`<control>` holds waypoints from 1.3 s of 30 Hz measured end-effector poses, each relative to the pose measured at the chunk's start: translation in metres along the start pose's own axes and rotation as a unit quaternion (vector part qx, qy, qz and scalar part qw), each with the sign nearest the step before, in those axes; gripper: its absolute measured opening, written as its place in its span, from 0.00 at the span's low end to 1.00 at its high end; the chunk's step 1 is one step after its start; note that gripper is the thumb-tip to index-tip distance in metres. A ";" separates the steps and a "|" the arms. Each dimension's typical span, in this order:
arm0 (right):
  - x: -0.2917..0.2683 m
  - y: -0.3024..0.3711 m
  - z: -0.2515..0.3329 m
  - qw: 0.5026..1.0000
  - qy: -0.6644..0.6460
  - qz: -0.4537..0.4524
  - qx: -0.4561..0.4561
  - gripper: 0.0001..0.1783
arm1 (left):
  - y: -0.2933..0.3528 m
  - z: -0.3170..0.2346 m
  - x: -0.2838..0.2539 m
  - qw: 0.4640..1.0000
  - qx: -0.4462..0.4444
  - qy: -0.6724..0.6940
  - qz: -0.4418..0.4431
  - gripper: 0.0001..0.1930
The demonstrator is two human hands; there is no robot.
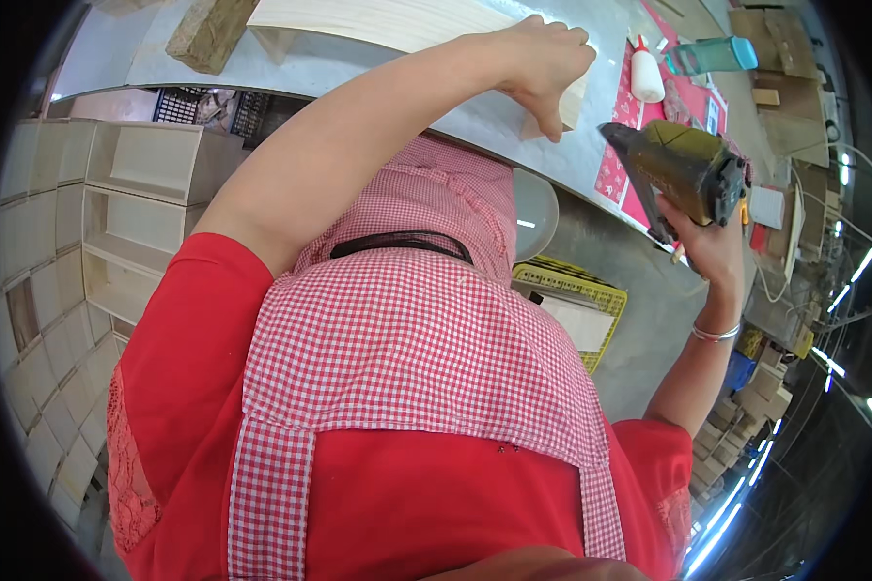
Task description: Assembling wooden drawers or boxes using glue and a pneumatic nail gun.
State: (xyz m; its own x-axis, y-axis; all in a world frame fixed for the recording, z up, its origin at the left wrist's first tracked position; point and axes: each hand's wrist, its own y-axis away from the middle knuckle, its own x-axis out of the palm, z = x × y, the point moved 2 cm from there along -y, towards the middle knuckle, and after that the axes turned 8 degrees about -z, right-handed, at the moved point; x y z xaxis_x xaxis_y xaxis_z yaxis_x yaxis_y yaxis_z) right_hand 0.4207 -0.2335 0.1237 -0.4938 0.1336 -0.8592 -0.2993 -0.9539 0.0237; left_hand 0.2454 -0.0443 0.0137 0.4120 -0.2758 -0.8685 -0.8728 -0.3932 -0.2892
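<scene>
A pale wooden piece (378, 21) with a long flat board on top lies on the workbench, partly cut off by the upper edge of the view. My left hand (549, 70) is closed over its right end, thumb down along the near side. Much of that end is covered by the hand. Off to the right, my right hand (712, 242) grips the handle of a dark nail gun (673, 160). The gun's nose points left toward the wooden piece and stays apart from it.
A rough wood block (208, 37), a white glue bottle (645, 76) and a teal water bottle (712, 56) stand or lie on the bench (320, 73). Pale wooden boxes (136, 218) are stacked at left. Below the bench sits a yellow crate (606, 329) beside a round stool (536, 215).
</scene>
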 end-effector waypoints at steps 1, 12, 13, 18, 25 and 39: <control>0.000 -0.002 0.007 1.000 0.004 0.021 -0.013 0.19 | 0.000 0.000 0.000 1.000 -0.003 -0.003 0.002 0.41; -0.002 -0.014 0.031 0.995 0.022 0.087 -0.037 0.24 | 0.004 -0.002 0.000 1.000 0.005 -0.019 -0.022 0.36; -0.002 -0.016 0.034 0.994 0.037 0.093 -0.037 0.24 | 0.003 -0.001 0.000 0.999 0.007 -0.019 -0.027 0.36; 0.002 -0.020 0.028 0.996 -0.005 0.067 -0.062 0.24 | 0.002 0.001 0.003 0.999 0.013 -0.011 -0.027 0.36; -0.002 -0.028 0.033 0.993 0.024 0.099 -0.053 0.26 | 0.006 0.001 0.003 0.998 0.025 -0.020 -0.059 0.36; -0.005 -0.077 0.020 0.998 0.021 0.049 0.040 0.27 | 0.015 0.000 -0.005 0.997 -0.051 -0.042 -0.029 0.39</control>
State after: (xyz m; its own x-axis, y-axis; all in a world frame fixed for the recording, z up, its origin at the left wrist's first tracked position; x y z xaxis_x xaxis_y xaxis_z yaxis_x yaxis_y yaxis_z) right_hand 0.4296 -0.1553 0.1367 -0.4904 0.0277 -0.8711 -0.3163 -0.9370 0.1483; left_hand 0.2299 -0.0489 0.0137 0.4330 -0.1769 -0.8839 -0.8153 -0.4951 -0.3003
